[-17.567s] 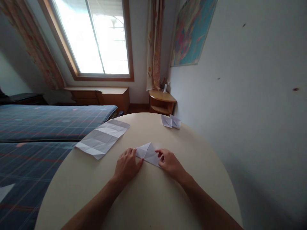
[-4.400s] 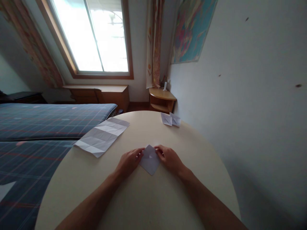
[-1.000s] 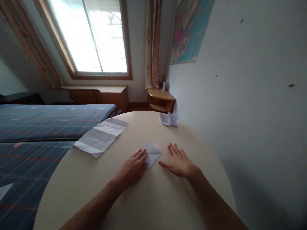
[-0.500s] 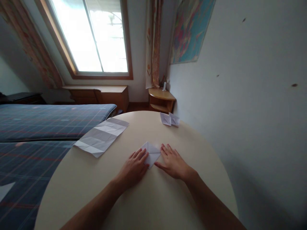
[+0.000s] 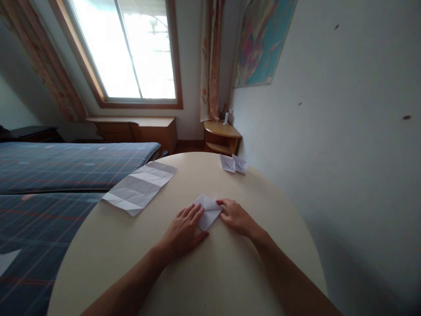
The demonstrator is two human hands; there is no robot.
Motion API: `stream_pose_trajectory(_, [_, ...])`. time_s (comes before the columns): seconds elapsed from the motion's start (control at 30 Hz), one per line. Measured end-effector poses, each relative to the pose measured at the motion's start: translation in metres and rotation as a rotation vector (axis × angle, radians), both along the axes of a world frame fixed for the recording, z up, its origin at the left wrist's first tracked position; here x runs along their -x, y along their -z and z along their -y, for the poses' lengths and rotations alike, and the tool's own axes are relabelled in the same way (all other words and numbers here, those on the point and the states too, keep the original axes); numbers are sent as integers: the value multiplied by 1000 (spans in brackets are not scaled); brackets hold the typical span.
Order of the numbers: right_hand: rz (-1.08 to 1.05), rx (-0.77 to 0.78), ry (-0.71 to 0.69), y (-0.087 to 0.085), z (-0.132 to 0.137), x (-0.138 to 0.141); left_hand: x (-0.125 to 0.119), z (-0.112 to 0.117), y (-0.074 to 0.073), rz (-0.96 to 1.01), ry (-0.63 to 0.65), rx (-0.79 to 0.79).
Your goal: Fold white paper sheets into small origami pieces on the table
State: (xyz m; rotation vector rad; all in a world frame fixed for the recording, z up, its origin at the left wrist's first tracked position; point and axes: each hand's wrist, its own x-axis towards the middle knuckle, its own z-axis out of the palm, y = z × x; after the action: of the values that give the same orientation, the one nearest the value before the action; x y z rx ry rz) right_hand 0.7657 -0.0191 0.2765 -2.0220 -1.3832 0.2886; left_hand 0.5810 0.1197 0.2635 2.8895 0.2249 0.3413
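A small white sheet of folded paper [image 5: 210, 215] lies on the round cream table [image 5: 204, 272], one corner pointing toward me and crease lines across its face. My left hand [image 5: 187, 228] rests flat over its left side, fingers stretched out and thumb apart near the bottom corner. At the right corner, my right hand [image 5: 234, 215] has its fingers curled in and pinches the paper's tip between thumb and forefinger. The left part of the paper is hidden under my left hand.
A larger creased paper sheet [image 5: 141, 186] lies at the table's left edge. Two folded paper pieces [image 5: 233, 163] stand near the far edge. A bed with a plaid cover [image 5: 66, 169] borders the table on the left, and a white wall [image 5: 345, 145] on the right.
My right hand has gone from lying flat with fingers spread to a curled pinch at the paper's right corner. My left thumb has moved slightly outward.
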Motion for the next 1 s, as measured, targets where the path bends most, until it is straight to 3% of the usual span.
stream_pose_trajectory(0.1, [-98,-92,-28,-2,-1,1,0,-1,1,23,7,2])
stream_pose_trajectory(0.2, [-43,-149,-71,-2,-3,3,0,-2,2,53,7,9])
stream_pose_trajectory(0.37, [196,-54,-57,6,-8,3,1,-3,1,89,4,29])
stream_pose_trajectory(0.53, [190,-75,-69,12,-8,-4,0,-4,-2,121,2,43])
stream_pose_trajectory(0.8, [45,-209,-24,3,-7,-1,-5,-17,2,218,-171,80])
stream_pose_trajectory(1.0, [15,-289,-27,-3,-7,6,-5,-23,2,406,-241,135])
